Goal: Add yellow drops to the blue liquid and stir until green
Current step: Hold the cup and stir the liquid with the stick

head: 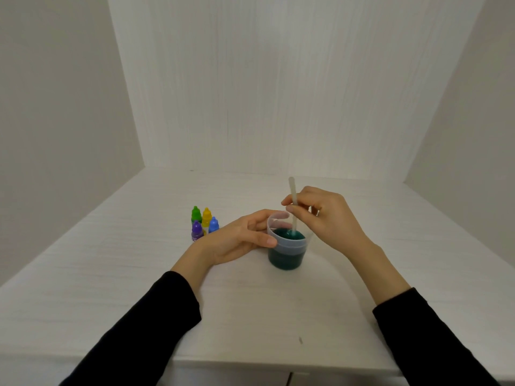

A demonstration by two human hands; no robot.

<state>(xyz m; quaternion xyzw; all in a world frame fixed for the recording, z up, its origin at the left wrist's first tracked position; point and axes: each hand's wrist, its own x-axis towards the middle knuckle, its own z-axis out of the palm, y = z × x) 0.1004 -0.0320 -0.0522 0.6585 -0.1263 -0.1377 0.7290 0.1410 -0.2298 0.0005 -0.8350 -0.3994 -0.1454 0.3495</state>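
Observation:
A clear plastic cup (287, 247) stands near the middle of the white table, holding dark green-teal liquid (285, 235). My left hand (237, 238) wraps around the cup's left side, thumb at the front. My right hand (320, 215) pinches a pale translucent stir stick (292, 201), which stands nearly upright with its lower end in the liquid. The yellow dropper bottle (206, 216) stands capped to the left of the cup, behind my left hand.
Around the yellow bottle stand a green bottle (196, 214), a blue bottle (213, 224) and a purple bottle (197, 231). White walls close in the table (111, 274) at the back and both sides. The table's front edge lies near my sleeves.

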